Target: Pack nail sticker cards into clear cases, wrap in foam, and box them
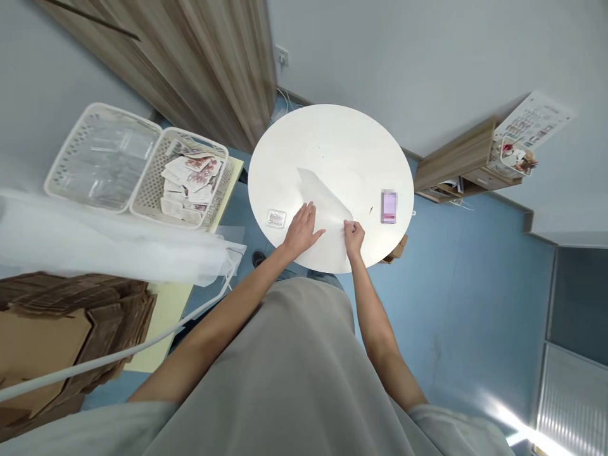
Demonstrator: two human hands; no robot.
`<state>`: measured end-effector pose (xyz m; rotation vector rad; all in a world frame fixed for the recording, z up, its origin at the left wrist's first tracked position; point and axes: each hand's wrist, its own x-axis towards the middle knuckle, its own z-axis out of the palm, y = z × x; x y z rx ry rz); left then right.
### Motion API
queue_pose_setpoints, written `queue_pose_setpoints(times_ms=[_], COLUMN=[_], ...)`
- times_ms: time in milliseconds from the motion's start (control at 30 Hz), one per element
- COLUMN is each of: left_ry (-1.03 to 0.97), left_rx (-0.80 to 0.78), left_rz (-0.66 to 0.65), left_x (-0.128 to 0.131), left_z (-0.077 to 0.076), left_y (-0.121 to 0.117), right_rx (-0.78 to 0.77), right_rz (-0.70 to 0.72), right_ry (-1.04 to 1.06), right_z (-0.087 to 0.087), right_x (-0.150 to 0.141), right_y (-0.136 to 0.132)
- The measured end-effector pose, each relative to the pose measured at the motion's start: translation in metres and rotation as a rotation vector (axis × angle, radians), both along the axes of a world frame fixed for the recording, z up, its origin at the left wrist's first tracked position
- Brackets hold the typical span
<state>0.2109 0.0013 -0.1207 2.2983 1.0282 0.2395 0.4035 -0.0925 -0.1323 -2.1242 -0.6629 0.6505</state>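
A thin, translucent white sheet lies on the round white table, its far edge running slantwise. My left hand rests on the sheet with its fingers stretched out and the thumb apart. At the sheet's right edge, my right hand is closed in a pinch on it. A small clear plastic case sits left of my left hand; what is inside is too small to tell. To the right of my right hand lies a phone with a blurred, purplish screen.
On the left, a white basket holds clear plastic packs, and another basket holds printed cards. Nearer are a roll of translucent wrap and stacked flattened cardboard. A wooden shelf unit stands at the right wall.
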Motion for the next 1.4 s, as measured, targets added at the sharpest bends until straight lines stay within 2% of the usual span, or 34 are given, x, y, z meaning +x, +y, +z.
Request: queue_pose_setpoints(times_ms=[100,233,333,500,733,900,1000,1133,1267,1400], left_ry=[0.093,0.233,0.359,0.472,0.44,0.429,0.482,0.544,0.537,0.515], left_rx=[-0.043,-0.108,-0.174,-0.208,-0.24,-0.143,-0.106,-0.146,-0.12,-0.119], left_rz=[-0.026,-0.214,-0.317,-0.337,-0.301,-0.219,-0.145,-0.191,-0.185,-0.167], left_x=[0.017,0.02,0.011,-0.009,-0.022,-0.055,-0.083,-0.104,-0.104,-0.099], left_z=[-0.027,-0.053,-0.065,-0.078,-0.075,-0.071,-0.07,-0.066,-0.06,-0.056], left_y=[-0.006,-0.014,-0.019,-0.024,-0.013,0.027,0.058,0.082,0.08,0.07], right_rx=[-0.057,-0.162,-0.241,-0.361,-0.503,-0.578,-0.572,-0.546,-0.543,-0.553], right_rz=[-0.024,-0.013,0.01,0.012,0.014,0.011,-0.023,-0.042,-0.055,-0.06], right_ry=[0.027,0.026,0.032,0.055,0.057,0.07,0.067,0.073,0.071,0.069], right_z=[-0.024,-0.046,-0.056,-0.06,-0.058,-0.058,-0.059,-0.06,-0.059,-0.057], right_x=[0.008,0.012,0.012,0.011,-0.002,-0.023,-0.03,-0.034,-0.036,-0.036], right_y=[-0.003,0.0,0.004,0.003,-0.04,-0.068,-0.068,-0.053,-0.043,-0.047])
